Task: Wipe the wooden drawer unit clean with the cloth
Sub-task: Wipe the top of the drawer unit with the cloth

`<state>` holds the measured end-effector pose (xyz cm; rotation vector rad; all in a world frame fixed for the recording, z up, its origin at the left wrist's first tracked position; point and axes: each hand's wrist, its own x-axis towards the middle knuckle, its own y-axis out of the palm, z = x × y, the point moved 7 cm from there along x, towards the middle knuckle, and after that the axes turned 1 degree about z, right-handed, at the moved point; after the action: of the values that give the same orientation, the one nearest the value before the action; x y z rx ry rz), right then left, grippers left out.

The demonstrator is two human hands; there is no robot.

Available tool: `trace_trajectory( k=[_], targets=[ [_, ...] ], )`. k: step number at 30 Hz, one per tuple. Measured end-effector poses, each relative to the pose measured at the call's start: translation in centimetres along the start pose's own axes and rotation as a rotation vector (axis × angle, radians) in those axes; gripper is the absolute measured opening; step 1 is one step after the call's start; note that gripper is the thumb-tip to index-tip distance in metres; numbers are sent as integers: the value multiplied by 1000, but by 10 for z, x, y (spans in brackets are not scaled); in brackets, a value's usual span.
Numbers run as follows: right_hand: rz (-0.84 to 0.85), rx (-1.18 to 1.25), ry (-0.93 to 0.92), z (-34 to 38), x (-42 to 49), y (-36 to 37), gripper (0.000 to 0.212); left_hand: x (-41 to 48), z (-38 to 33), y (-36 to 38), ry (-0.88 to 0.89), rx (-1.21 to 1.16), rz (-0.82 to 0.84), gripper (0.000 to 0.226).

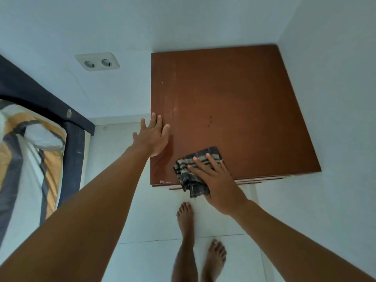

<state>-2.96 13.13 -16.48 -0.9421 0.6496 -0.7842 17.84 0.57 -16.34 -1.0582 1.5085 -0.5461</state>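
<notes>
The wooden drawer unit stands in the room's corner, seen from above, its reddish-brown top filling the upper middle of the view. A dark checked cloth lies crumpled on the top's near edge and hangs a little over the front. My right hand presses flat on the cloth with fingers spread. My left hand rests palm-down on the top's left edge, fingers apart, holding nothing. Pale scuff marks run along the left side of the top.
White walls close in behind and to the right of the unit. A double wall socket sits left of it. A bed with a dark frame and striped bedding is at the far left. My bare feet stand on white floor tiles.
</notes>
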Motion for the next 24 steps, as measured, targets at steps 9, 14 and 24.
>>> trace_trajectory(
  k=[9, 14, 24],
  targets=[
    [111, 263, -67, 37, -54, -6, 32, -29, 10, -3, 21, -3, 27, 67],
    [-22, 370, 40, 28, 27, -83, 25, -12, 34, -43, -7, 0, 5, 63],
    [-247, 156, 73, -17, 296, -183, 34, 101, 54, -113, -2, 48, -24, 72]
  ],
)
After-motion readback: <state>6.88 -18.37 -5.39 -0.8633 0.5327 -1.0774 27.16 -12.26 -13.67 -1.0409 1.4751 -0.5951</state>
